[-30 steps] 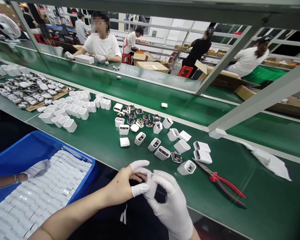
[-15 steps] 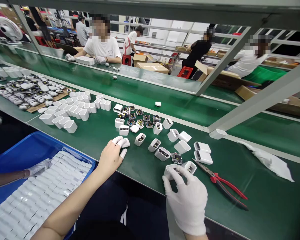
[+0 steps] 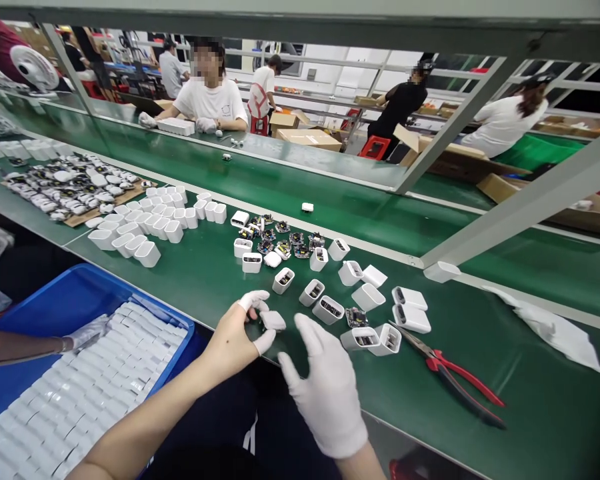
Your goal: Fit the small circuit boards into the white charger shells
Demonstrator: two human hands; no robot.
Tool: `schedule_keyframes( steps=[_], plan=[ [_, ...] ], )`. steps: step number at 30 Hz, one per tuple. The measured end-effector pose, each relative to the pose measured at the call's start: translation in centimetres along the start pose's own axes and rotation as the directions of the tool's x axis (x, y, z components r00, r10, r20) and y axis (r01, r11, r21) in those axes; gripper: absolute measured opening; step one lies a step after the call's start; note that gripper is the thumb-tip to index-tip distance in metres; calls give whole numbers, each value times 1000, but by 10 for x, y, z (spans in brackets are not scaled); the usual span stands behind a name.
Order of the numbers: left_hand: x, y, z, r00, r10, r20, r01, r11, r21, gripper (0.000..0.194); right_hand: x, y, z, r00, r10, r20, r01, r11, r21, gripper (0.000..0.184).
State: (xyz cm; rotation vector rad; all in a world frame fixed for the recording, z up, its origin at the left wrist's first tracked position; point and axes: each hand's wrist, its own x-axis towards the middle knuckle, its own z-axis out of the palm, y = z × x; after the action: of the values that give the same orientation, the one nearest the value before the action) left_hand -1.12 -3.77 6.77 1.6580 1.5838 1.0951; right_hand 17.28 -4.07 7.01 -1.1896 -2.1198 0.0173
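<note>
My left hand (image 3: pixel 237 333), with white finger cots, is closed on a small white plastic cap (image 3: pixel 274 321) with dark parts at its underside. Just right of the cap, my gloved right hand (image 3: pixel 325 383) is open, thumb and fingers apart, holding nothing. Beyond them stand white plastic housings with circuitry inside, among them one housing (image 3: pixel 329 309) and another housing (image 3: pixel 359 338) near my right hand. A bare circuit board (image 3: pixel 356 317) lies between these two. Farther back is a cluster of circuit boards (image 3: pixel 283 249).
Red-handled pliers (image 3: pixel 443 363) lie at right, before a crumpled white bag (image 3: pixel 550 323). Several empty housings (image 3: pixel 147 252) stand at left. A blue bin (image 3: pixel 75 283) holds rows of white pieces, with a co-worker's gloved hand (image 3: pixel 89 331) there. A slanted metal post (image 3: pixel 510 180) rises at right.
My right hand has let go of the housing near the pliers and moved left toward my left hand. My left hand has come nearer with the cap, lifting and turning it.
</note>
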Motion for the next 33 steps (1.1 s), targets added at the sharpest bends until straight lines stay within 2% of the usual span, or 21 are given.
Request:
schedule_keyframes(
  steps=[3, 5, 8, 10, 11, 13, 15, 17, 19, 21, 23, 25, 28, 31, 33],
  plan=[
    [-9, 11, 4, 993, -4, 118, 11, 999, -53, 49, 3, -4, 16, 991, 20, 131, -38, 990, 134, 42],
    [-7, 13, 1, 991, 36, 131, -36, 999, -5, 51, 2, -3, 20, 976, 116, 182, -168, 937, 305, 37],
    [14, 8, -17, 991, 129, -36, -122, 980, 160, 49, -2, 0, 18, 901, 365, 236, -434, 777, 456, 39],
    [39, -2, -37, 970, 155, -186, -83, 935, 345, 42, -4, 2, 15, 832, 460, 312, -554, 652, 517, 44],
    [52, -8, -49, 948, 159, -275, -26, 901, 434, 42, -4, 3, 13, 807, 476, 351, -589, 594, 548, 45],
    [73, -23, -74, 921, 145, -362, 97, 814, 573, 43, -3, 5, 9, 776, 487, 402, -624, 496, 604, 47],
    [82, -38, -96, 870, 149, -469, 228, 722, 653, 43, 1, 6, 5, 747, 510, 427, -647, 408, 644, 52],
    [80, -54, -114, 797, 157, -584, 369, 638, 675, 44, 4, 7, 1, 715, 527, 459, -668, 320, 672, 60],
    [70, -68, -128, 715, 168, -678, 472, 600, 646, 45, 8, 7, -2, 693, 529, 489, -676, 244, 695, 65],
    [59, -82, -137, 651, 165, -741, 522, 612, 594, 46, 9, 8, -2, 700, 519, 491, -657, 199, 727, 68],
    [52, -92, -142, 627, 133, -768, 543, 632, 553, 45, 8, 7, 0, 726, 510, 461, -617, 189, 764, 68],
    [48, -97, -143, 637, 94, -765, 547, 644, 535, 38, 6, 5, 2, 750, 508, 424, -579, 195, 792, 64],
    [43, -88, -131, 691, 86, -718, 476, 693, 541, 27, 3, 0, 1, 755, 516, 405, -552, 168, 817, 52],
    [32, -63, -99, 761, 159, -629, 296, 778, 554, 20, 2, -5, -3, 754, 518, 403, -535, 130, 835, 40],
    [20, -43, -70, 825, 223, -519, 102, 845, 526, 15, 3, -7, -8, 762, 509, 401, -524, 119, 843, 38]
  ],
)
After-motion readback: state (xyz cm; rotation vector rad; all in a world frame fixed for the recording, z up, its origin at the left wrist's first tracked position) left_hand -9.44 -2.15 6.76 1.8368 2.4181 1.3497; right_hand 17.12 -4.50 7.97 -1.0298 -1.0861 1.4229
